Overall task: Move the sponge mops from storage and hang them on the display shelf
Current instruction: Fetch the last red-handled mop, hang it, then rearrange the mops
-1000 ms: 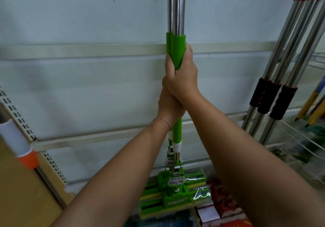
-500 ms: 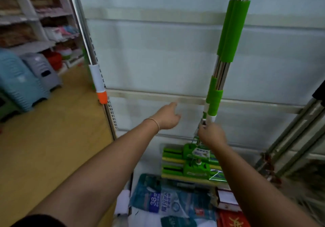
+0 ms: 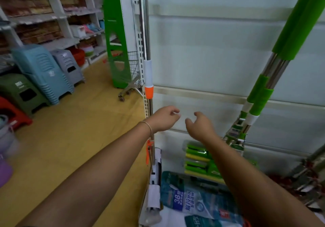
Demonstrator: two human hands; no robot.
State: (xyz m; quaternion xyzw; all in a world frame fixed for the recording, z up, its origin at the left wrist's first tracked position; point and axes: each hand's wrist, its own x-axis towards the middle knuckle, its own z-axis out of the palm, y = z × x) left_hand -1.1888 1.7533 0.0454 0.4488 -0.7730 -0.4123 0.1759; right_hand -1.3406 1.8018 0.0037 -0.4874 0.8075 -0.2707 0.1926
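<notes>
The right hand (image 3: 200, 126) has let go of the sponge mops (image 3: 288, 38), which hang against the display shelf (image 3: 211, 50). Both it and the left hand (image 3: 162, 118) hover loosely curled, empty. The mop tops are cut off.

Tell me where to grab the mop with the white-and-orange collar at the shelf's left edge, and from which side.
Grip the white-and-orange collar of the mop at the shelf's edge, or the bare steel just above it. The pole stands upright along the perforated upright, so come from the aisle side with the left hand, fingers wrapping horizontally. Both hands look free.
</notes>
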